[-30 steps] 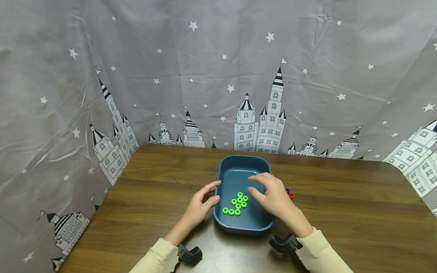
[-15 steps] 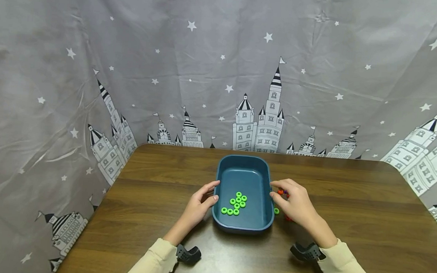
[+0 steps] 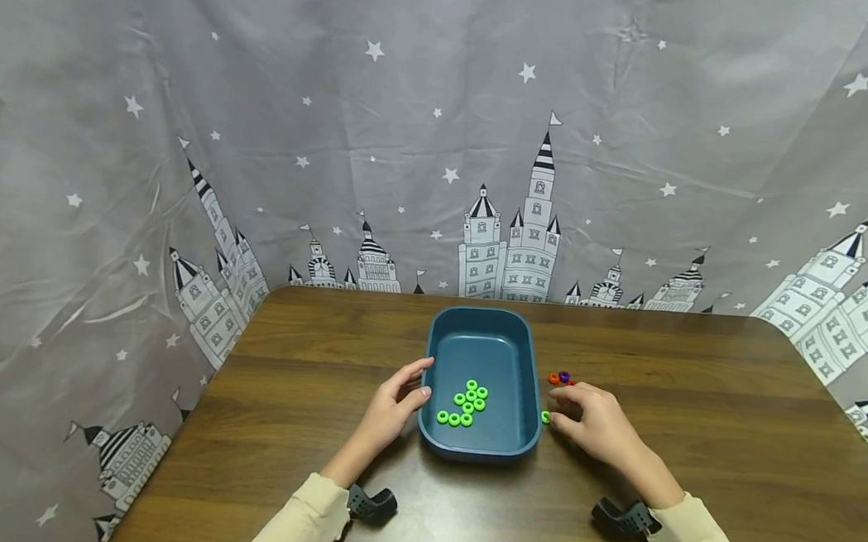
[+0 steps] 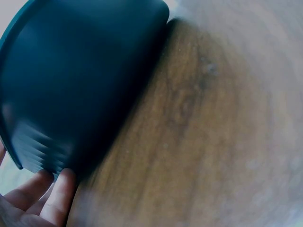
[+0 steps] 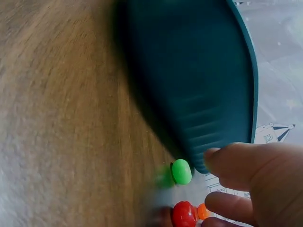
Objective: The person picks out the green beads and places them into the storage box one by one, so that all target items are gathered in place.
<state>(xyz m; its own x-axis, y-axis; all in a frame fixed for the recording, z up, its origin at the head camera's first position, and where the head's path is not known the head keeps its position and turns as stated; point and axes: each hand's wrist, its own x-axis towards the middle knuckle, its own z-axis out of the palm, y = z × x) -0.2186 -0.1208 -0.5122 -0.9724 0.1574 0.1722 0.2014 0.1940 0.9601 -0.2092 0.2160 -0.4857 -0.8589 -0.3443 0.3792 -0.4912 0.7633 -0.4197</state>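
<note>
A dark blue plastic bin stands on the table, with several bright green ring beads lying loose in its near half. Fingertips of my left hand touch the bin's left wall, fingers loosely extended. Just outside the opposite wall, my right hand hovers with thumb and fingers apart, nothing between them. A single green bead lies by the bin near its fingertips. Past it sit a red bead and an orange bead, partly behind the fingers. A purple bead lies beside the orange one.
The brown wooden table extends to both sides of the bin. Behind it hangs a grey curtain printed with castles and stars. Black wrist mounts stick out from both forearms, low over the table.
My right hand has moved from over the bin's inside to the table on its right, uncovering the coloured beads there. The left hand keeps its place at the bin's left wall.
</note>
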